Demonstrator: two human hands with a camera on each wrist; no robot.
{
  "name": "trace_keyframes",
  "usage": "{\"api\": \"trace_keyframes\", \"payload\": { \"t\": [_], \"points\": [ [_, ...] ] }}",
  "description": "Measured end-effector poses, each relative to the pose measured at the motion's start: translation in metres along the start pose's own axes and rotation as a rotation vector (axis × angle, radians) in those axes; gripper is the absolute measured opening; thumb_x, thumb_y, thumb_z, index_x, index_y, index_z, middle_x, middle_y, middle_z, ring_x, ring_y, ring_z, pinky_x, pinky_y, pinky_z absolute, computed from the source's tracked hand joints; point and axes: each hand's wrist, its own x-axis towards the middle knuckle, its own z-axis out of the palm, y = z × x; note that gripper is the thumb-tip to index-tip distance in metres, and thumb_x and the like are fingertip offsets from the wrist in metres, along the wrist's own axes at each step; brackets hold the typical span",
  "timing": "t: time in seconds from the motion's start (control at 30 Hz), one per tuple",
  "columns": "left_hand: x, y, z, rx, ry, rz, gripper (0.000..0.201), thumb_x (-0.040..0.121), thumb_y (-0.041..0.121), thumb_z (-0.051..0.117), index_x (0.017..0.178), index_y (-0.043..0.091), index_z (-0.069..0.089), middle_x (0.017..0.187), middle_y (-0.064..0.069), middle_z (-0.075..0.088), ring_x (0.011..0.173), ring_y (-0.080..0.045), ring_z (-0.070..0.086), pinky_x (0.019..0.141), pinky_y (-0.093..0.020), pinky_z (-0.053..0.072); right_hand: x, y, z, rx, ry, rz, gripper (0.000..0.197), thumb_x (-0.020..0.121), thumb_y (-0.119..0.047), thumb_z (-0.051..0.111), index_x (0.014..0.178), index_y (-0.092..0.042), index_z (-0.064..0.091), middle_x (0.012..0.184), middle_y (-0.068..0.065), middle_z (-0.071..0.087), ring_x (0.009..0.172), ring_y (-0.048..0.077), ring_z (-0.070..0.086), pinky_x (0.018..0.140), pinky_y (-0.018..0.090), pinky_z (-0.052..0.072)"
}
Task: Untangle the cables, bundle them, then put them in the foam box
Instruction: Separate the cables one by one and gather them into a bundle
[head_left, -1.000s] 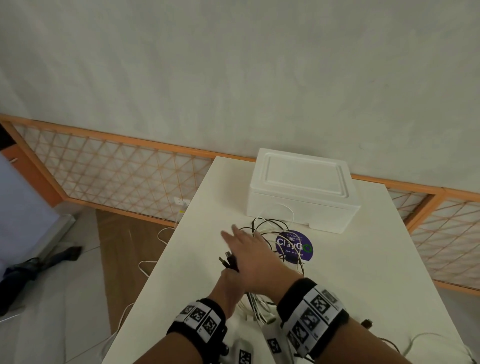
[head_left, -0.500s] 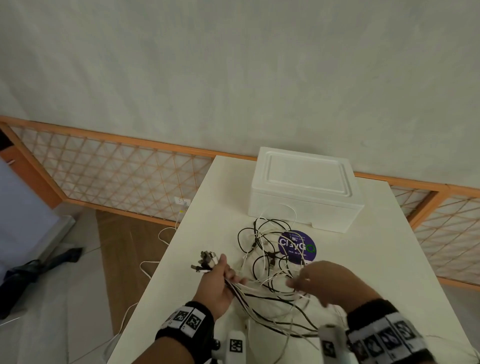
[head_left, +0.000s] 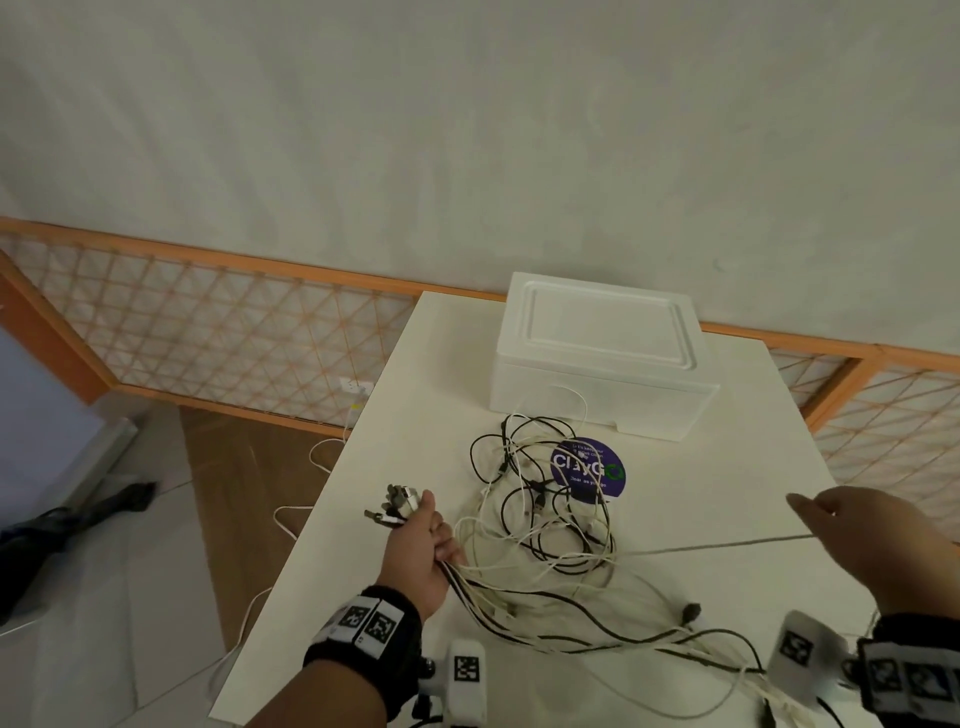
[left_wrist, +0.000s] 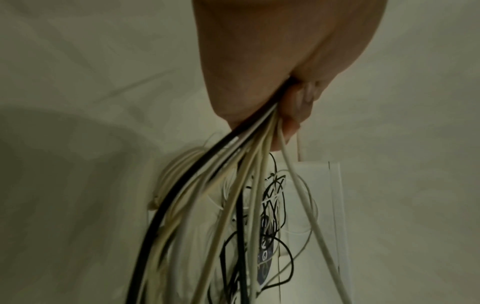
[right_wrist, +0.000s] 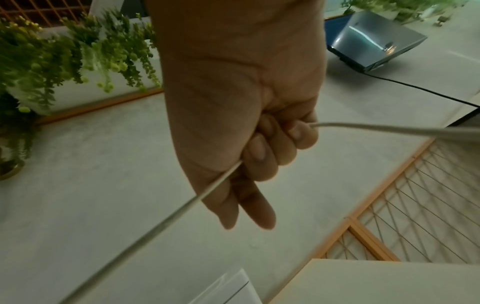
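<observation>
A tangle of black and white cables (head_left: 540, 509) lies on the white table (head_left: 701, 467), in front of the closed white foam box (head_left: 597, 364). My left hand (head_left: 421, 540) grips a bunch of cable ends near the table's left edge, with the plugs (head_left: 397, 501) sticking out past my thumb. In the left wrist view the strands (left_wrist: 233, 185) fan out from my fist (left_wrist: 293, 115). My right hand (head_left: 852, 525) is raised at the right and holds one white cable (head_left: 727, 544) pulled taut out of the tangle. The right wrist view shows my fingers (right_wrist: 262, 154) curled round that cable (right_wrist: 166, 222).
A round purple sticker (head_left: 589, 470) lies on the table under the tangle. An orange lattice fence (head_left: 218, 332) runs behind and beside the table. Loose white cords (head_left: 291, 519) trail on the floor to the left. More cable ends (head_left: 691, 613) lie near the front edge.
My right hand has swung from above the tangle out to the right, drawing one white cable taut. My left hand has kept its grip on the cable ends and stayed near the left edge.
</observation>
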Motion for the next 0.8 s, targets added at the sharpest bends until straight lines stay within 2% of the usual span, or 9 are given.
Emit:
{"api": "trace_keyframes", "payload": {
  "t": [0.07, 0.13, 0.33, 0.4, 0.5, 0.57, 0.63, 0.67, 0.8],
  "points": [
    [-0.003, 0.004, 0.001, 0.020, -0.016, 0.007, 0.048, 0.097, 0.037, 0.050, 0.056, 0.017, 0.034, 0.044, 0.005, 0.026, 0.035, -0.009, 0.022, 0.048, -0.025, 0.024, -0.002, 0.003, 0.000, 0.045, 0.150, -0.022, 0.046, 0.091, -0.050, 0.048, 0.051, -0.027, 0.047, 0.051, -0.002, 0.049, 0.055, 0.026, 0.051, 0.055, 0.031, 0.040],
    [-0.004, 0.007, -0.001, 0.033, -0.021, 0.020, 0.048, 0.098, 0.036, 0.049, 0.056, 0.017, 0.034, 0.044, 0.004, 0.026, 0.034, -0.010, 0.022, 0.042, -0.023, 0.027, -0.004, 0.007, -0.005, 0.059, 0.293, -0.047, 0.055, 0.086, -0.068, 0.031, 0.049, -0.028, 0.043, 0.047, -0.005, 0.048, 0.048, 0.025, 0.051, 0.052, 0.033, 0.046],
    [0.002, 0.013, -0.027, 0.037, 0.063, 0.053, 0.046, 0.099, 0.037, 0.047, 0.059, 0.018, 0.032, 0.043, 0.005, 0.025, 0.032, -0.010, 0.023, 0.037, -0.021, 0.028, -0.012, 0.022, -0.018, 0.091, 0.354, -0.009, 0.065, 0.081, -0.080, 0.018, 0.056, -0.028, 0.050, 0.047, -0.005, 0.052, 0.048, 0.023, 0.053, 0.054, 0.037, 0.050],
    [0.003, 0.014, -0.032, 0.026, 0.074, 0.053, 0.046, 0.099, 0.037, 0.046, 0.060, 0.019, 0.032, 0.043, 0.005, 0.025, 0.032, -0.010, 0.023, 0.039, -0.021, 0.026, -0.015, 0.019, -0.010, 0.060, 0.259, 0.025, 0.063, 0.084, -0.076, 0.020, 0.065, -0.028, 0.056, 0.059, -0.002, 0.060, 0.059, 0.024, 0.058, 0.062, 0.035, 0.050],
    [-0.001, 0.009, -0.026, 0.049, 0.039, 0.040, 0.047, 0.099, 0.038, 0.047, 0.059, 0.018, 0.032, 0.044, 0.005, 0.025, 0.033, -0.010, 0.023, 0.042, -0.023, 0.025, -0.024, 0.000, 0.013, -0.065, -0.001, 0.040, 0.029, 0.090, -0.047, 0.049, 0.099, -0.027, 0.068, 0.104, 0.004, 0.069, 0.097, 0.026, 0.062, 0.084, 0.037, 0.046],
    [-0.008, 0.005, -0.015, 0.059, 0.002, 0.041, 0.048, 0.098, 0.038, 0.049, 0.058, 0.018, 0.032, 0.044, 0.004, 0.025, 0.035, -0.010, 0.024, 0.043, -0.024, 0.026, -0.032, -0.025, 0.035, 0.035, 0.022, -0.040, 0.024, 0.085, -0.027, 0.063, 0.107, -0.018, 0.070, 0.120, 0.006, 0.065, 0.111, 0.026, 0.059, 0.096, 0.038, 0.044],
    [-0.016, 0.000, -0.003, 0.058, -0.058, 0.030, 0.049, 0.097, 0.037, 0.051, 0.056, 0.017, 0.032, 0.044, 0.003, 0.025, 0.036, -0.011, 0.025, 0.046, -0.026, 0.027, -0.048, -0.069, 0.048, 0.190, 0.025, -0.159, 0.030, 0.085, -0.025, 0.067, 0.113, -0.015, 0.068, 0.124, 0.006, 0.062, 0.114, 0.024, 0.058, 0.099, 0.034, 0.040],
    [-0.021, -0.002, 0.003, 0.061, -0.095, 0.020, 0.050, 0.096, 0.036, 0.052, 0.054, 0.017, 0.032, 0.044, 0.002, 0.025, 0.036, -0.012, 0.026, 0.048, -0.027, 0.027, -0.059, -0.096, 0.050, 0.257, -0.059, -0.231, 0.037, 0.085, -0.031, 0.067, 0.120, -0.017, 0.064, 0.126, 0.002, 0.060, 0.117, 0.020, 0.056, 0.101, 0.032, 0.038],
    [-0.041, -0.013, 0.028, 0.117, -0.242, -0.018, 0.055, 0.095, 0.038, 0.051, 0.049, 0.016, 0.032, 0.046, 0.000, 0.027, 0.040, -0.015, 0.029, 0.053, -0.030, 0.031, -0.106, -0.185, 0.047, 0.421, -0.650, -0.496, 0.085, 0.070, -0.053, 0.074, 0.141, -0.025, 0.036, 0.126, -0.009, 0.053, 0.118, 0.008, 0.050, 0.101, 0.025, 0.038]
  ]
}}
